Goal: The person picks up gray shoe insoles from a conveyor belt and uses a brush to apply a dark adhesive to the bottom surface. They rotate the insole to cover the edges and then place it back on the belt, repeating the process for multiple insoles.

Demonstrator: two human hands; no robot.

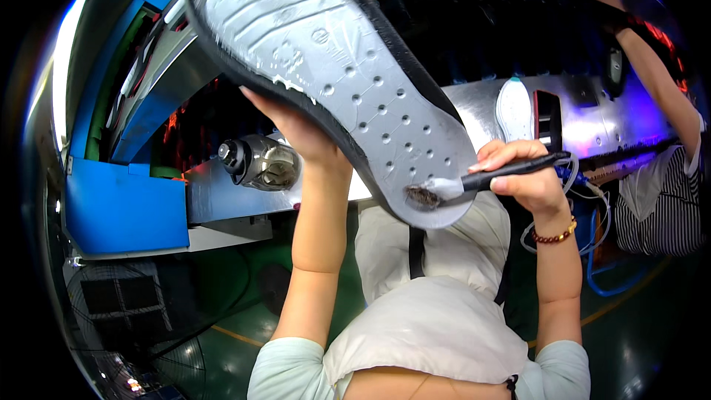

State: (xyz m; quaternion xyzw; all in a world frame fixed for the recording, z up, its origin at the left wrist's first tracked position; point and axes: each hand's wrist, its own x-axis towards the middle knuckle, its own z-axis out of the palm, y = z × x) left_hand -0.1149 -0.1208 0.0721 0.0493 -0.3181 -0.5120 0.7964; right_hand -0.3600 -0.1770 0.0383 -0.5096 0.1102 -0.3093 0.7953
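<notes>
A large shoe sole (378, 78), grey inside with small round holes and a raised black rim, is held up tilted before me. My left hand (307, 133) grips its left side from below; most of its fingers are hidden behind the sole. White, wet-looking smears lie along the left rim and towards the toe end. In my right hand (532, 181), closed around the black handle, is a brush (446, 189). Its dark bristles touch the grey surface at the heel end.
A clear bottle with a black lid (270, 163) lies on the metal bench at left. Behind the brush, another pale sole (515, 110) rests on the metal worktop (478, 107). A blue machine housing (126, 204) stands at left. Another person's arm (659, 78) reaches in at right.
</notes>
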